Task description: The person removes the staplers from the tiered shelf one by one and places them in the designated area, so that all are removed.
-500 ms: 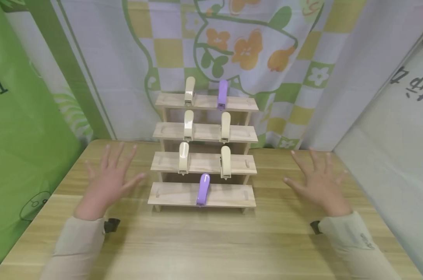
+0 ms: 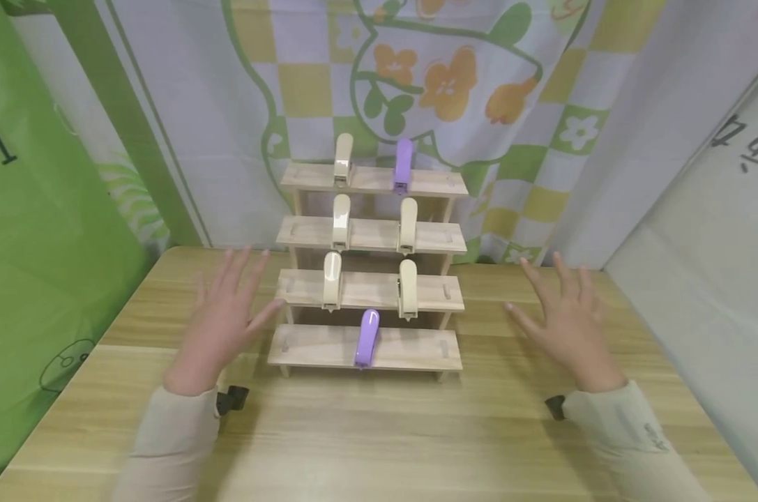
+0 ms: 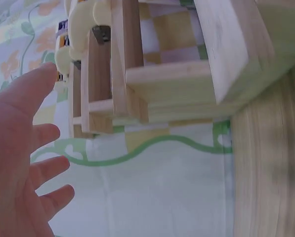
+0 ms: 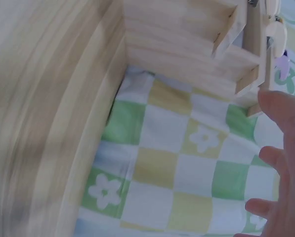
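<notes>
Front purple stapler (image 2: 367, 339) at six o'clock on wooden rack (image 2: 316, 346), bottom step; tiers probably stepped so cream staplers (image 2: 407, 289) behind show. Left hand (image 2: 218, 331) nine o'clock, right hand (image 2: 570, 328) three; fingers spread wide, holding nothing.

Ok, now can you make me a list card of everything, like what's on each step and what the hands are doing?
Rack: wooden, four shelves, standing on the table
Top shelf: cream stapler left, purple stapler right
Second shelf: two cream staplers
Third shelf: two cream staplers
Bottom shelf: one purple stapler, near the middle
Stapler count: seven; five cream, two purple
Left hand: spread, holding nothing, at the rack's left side
Right hand: spread, holding nothing, right of the rack
Behind: patterned curtain
</notes>
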A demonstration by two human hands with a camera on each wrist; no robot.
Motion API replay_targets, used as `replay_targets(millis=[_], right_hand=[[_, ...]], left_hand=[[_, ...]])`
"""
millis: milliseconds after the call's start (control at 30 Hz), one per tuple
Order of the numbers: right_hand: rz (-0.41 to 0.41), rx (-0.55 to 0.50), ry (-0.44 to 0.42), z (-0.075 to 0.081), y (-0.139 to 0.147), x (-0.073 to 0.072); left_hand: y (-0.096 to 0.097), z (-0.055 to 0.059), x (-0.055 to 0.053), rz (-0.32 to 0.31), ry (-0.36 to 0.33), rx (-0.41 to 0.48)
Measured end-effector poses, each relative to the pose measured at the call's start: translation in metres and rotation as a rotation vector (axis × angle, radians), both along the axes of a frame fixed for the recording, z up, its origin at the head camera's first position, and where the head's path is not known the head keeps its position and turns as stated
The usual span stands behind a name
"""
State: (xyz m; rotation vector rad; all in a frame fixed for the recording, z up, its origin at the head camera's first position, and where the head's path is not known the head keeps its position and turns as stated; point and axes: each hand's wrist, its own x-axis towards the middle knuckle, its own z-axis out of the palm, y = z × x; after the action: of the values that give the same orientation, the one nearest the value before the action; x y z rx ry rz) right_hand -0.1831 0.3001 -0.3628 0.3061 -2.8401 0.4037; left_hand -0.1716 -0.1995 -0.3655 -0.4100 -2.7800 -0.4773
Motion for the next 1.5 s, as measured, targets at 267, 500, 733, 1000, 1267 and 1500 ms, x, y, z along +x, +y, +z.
replay_targets(millis=[267, 500, 733, 1000, 1267, 1500], right_hand=[[0.086, -0.171, 0.168, 0.007, -0.022, 0.0], [0.154, -0.347, 0.379, 0.013, -0.045, -0.01], [0.185, -0.451, 0.457, 0.033, -0.064, -0.021], [0.264, -0.602, 0.405, 0.063, -0.09, -0.036], [0.268, -0.757, 0.216, 0.088, -0.115, -0.051], [0.216, -0.817, 0.073, 0.101, -0.135, -0.076]], left_hand=[[0.015, -0.008, -0.002, -0.072, 0.001, -0.024], [0.023, -0.014, -0.001, -0.078, -0.062, -0.015], [0.028, -0.021, -0.003, -0.09, -0.062, -0.038], [0.026, -0.025, -0.003, -0.086, -0.102, -0.065], [0.027, -0.028, -0.003, -0.09, -0.09, -0.074], [0.027, -0.029, -0.003, -0.078, -0.098, -0.074]])
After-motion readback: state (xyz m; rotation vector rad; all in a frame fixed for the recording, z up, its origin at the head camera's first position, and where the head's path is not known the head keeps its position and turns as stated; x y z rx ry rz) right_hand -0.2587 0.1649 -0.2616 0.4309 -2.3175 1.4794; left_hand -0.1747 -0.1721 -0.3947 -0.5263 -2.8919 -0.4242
